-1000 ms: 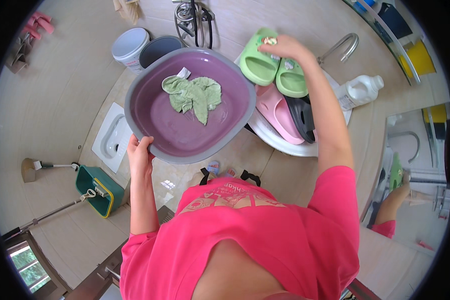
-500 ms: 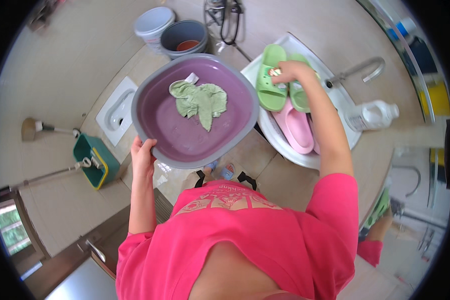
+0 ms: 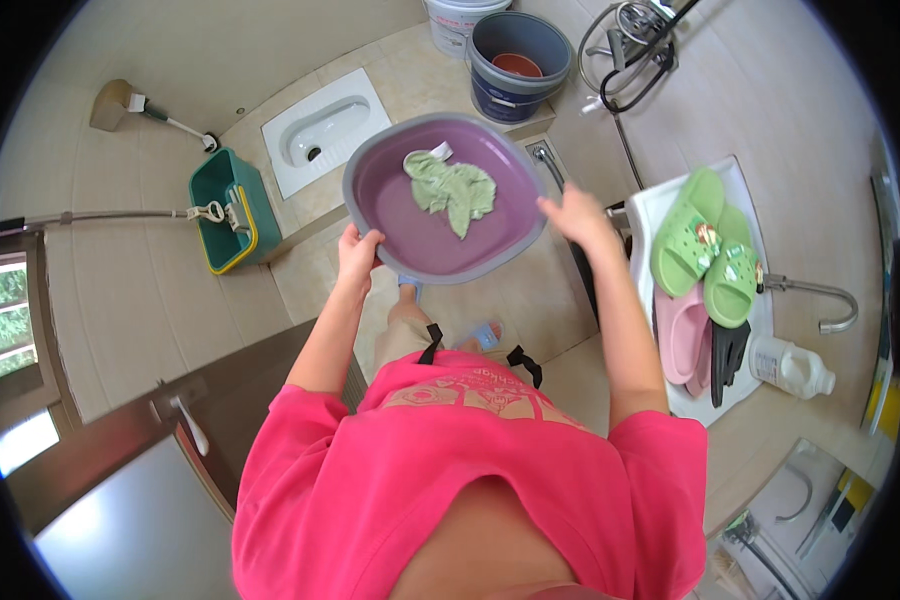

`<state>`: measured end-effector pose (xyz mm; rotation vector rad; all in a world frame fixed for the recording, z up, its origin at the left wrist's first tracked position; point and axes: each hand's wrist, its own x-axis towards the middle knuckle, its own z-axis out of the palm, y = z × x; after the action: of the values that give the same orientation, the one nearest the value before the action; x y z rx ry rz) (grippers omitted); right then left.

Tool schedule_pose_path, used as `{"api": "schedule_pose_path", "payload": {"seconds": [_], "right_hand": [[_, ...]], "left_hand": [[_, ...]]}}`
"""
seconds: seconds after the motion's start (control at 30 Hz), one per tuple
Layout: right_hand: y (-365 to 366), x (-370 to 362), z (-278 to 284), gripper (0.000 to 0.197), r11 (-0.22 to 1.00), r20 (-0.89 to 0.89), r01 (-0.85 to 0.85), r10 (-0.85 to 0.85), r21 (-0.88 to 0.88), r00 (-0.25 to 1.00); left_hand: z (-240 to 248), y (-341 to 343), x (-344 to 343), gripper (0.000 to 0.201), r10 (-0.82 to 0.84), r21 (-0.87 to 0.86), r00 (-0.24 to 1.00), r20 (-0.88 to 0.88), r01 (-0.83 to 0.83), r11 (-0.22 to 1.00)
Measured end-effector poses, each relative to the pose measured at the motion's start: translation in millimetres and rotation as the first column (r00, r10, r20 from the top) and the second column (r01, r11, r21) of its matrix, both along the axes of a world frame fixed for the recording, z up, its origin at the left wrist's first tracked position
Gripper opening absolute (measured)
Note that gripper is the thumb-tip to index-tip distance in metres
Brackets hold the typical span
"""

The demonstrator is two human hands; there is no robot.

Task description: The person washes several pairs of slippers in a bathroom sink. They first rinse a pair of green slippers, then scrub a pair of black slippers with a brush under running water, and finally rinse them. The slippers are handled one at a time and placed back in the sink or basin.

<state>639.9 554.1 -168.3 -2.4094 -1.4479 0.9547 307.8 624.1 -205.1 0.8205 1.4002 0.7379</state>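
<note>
Purple plastic, smooth and moulded into a rounded square with a thick grey rim, forms the basin we hold before us. Our left hand pinches its near-left rim, thumb on top; our right hand blurs beside its right rim, and we cannot tell whether those fingers grip. Inside the basin lies a rumpled, fuzzy green cloth; right of it, rounded green clogs overlap pink slippers on a glossy white sink.
</note>
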Motion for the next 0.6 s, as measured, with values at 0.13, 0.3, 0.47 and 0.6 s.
{"api": "schedule_pose_path", "payload": {"seconds": [0.13, 0.3, 0.47, 0.6], "right_hand": [[1, -16, -118, 0.068, 0.766, -0.719, 0.421, -0.624, -0.485, 0.307], [32, -71, -218, 0.051, 0.694, -0.795, 0.521, -0.605, -0.497, 0.048], [125, -76, -251, 0.039, 0.429, -0.668, 0.801, -0.743, -0.418, 0.050], [182, -51, -343, 0.040, 0.477, -0.552, 0.840, -0.787, -0.258, 0.277]], "left_hand": [[-27, 33, 11, 0.024, -0.058, -0.096, 0.996, -0.074, 0.050, 0.994], [-91, 90, -6, 0.028, -0.148, -0.120, 0.982, -0.118, 0.134, 0.984], [-180, 173, 4, 0.031, -0.285, -0.232, 0.923, -0.258, 0.227, 0.946], [-276, 206, 15, 0.039, -0.380, -0.416, 0.896, -0.229, 0.263, 0.870]]}}
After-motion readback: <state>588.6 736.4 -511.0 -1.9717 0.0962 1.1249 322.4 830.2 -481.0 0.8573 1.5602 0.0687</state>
